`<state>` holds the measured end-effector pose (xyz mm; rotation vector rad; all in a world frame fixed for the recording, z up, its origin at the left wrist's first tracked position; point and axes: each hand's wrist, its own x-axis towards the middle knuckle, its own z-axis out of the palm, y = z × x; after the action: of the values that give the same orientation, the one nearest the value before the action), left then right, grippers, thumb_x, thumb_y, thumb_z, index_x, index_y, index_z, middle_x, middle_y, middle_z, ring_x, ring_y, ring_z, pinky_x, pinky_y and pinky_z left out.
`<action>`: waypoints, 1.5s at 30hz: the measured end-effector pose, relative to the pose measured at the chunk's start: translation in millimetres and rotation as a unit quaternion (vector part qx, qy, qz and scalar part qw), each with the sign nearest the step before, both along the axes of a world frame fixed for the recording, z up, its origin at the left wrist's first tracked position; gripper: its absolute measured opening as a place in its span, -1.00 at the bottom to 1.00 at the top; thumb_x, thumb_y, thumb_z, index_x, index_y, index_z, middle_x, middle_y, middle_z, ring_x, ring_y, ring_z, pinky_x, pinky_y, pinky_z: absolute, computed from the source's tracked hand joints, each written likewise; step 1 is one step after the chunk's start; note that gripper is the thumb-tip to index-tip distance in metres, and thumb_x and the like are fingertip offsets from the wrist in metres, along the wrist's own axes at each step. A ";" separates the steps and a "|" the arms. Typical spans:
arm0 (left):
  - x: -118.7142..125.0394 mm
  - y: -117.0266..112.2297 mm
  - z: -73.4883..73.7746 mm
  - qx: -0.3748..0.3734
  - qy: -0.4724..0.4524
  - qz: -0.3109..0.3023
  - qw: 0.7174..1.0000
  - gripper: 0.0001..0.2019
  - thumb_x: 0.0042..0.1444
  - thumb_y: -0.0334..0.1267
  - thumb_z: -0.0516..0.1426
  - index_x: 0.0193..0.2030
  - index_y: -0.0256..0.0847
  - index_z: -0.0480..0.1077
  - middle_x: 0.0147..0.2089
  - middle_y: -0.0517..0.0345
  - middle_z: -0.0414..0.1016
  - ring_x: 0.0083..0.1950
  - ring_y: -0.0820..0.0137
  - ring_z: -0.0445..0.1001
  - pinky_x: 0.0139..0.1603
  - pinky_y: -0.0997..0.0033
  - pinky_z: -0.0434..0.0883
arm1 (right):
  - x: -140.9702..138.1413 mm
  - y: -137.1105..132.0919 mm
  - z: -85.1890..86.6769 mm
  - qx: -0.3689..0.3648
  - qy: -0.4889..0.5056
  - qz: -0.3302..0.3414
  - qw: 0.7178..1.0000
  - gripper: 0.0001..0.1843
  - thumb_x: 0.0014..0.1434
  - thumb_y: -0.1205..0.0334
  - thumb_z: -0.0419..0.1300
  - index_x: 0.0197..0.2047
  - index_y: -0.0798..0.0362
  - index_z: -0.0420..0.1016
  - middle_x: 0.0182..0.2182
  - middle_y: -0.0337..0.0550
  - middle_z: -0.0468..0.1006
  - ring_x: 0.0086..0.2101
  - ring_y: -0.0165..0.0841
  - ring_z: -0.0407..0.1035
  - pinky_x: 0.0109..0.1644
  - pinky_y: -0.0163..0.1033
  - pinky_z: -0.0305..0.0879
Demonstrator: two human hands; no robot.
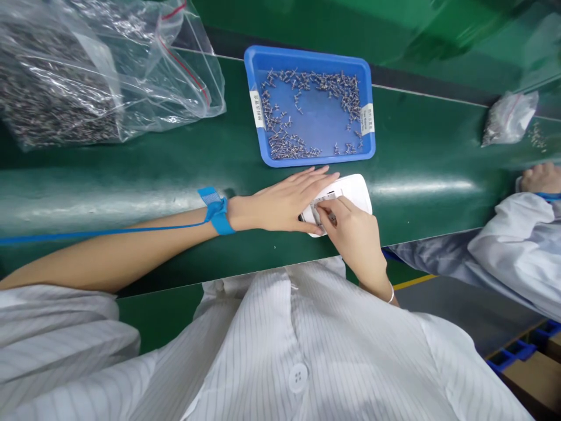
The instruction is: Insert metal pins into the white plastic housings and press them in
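A white plastic housing [356,190] with rounded corners lies on the green bench, metal parts showing in its recess. My left hand [280,202] grips its left part, fingers stretched along the far side and thumb along the near side. Over the housing's middle, my right hand [357,234] is closed in a pinch, fingertips down at the metal parts. Whatever sits between those fingertips is too small to make out. Just beyond my hands stands a blue tray [315,162] with many small screws [287,146] scattered in it.
At the far left lies a big clear zip bag [56,88] full of screws. A smaller bag [508,117] sits at the right, near another person's hand [541,177]. A blue wrist strap [219,216] trails its cord leftward from my left wrist. The bench's front edge borders my body.
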<state>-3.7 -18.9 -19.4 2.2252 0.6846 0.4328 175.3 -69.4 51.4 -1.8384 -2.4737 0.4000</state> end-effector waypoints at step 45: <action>0.2 -2.0 4.3 0.059 0.027 -0.005 0.998 -0.42 0.41 -0.10 -0.14 0.48 -0.28 -0.12 0.51 -0.03 -0.02 0.56 0.12 -0.23 0.52 0.01 -0.19 | 4.4 5.2 35.7 0.059 0.021 0.035 0.997 -0.77 0.42 0.21 0.00 -0.11 0.03 0.47 -0.29 -0.16 0.52 -0.40 -0.39 0.38 -0.51 -0.26 0.04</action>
<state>-3.4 -20.9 -15.1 2.3583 0.6925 0.4190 179.7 -64.2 87.1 -1.6863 -2.4805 0.2860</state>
